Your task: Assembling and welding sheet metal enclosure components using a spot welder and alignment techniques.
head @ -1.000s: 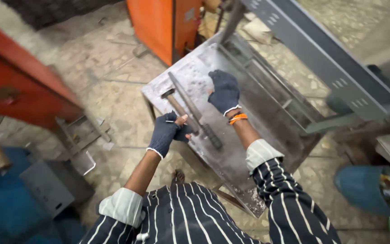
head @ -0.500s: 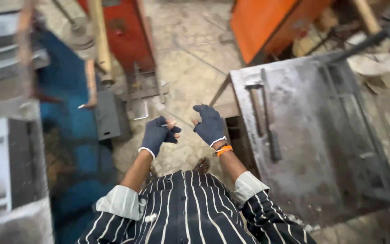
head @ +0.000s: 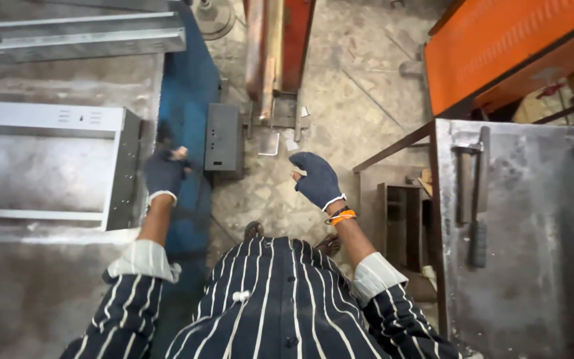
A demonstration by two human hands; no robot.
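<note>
Both my hands wear dark blue gloves and hang in the air over the stone floor. My left hand (head: 164, 174) is curled shut, with a pale spot at its fingertips that I cannot identify. It hovers just right of the end of a grey sheet-metal channel (head: 48, 166) lying on the left. My right hand (head: 317, 181) has its fingers loosely apart and holds nothing; an orange band sits on its wrist. It is left of a steel table (head: 533, 279), where a hammer (head: 478, 199) lies untouched.
A blue machine base (head: 187, 100) and a grey metal box (head: 224, 139) stand ahead of my left hand. A red frame (head: 280, 53) rises at the top centre, an orange cabinet (head: 499, 46) at the top right. More metal channels (head: 81, 33) lie at the top left.
My view has swung left, away from the steel table. Both hands have come off the tools on the table and moved left; the left hand now reaches towards the metal channel.
</note>
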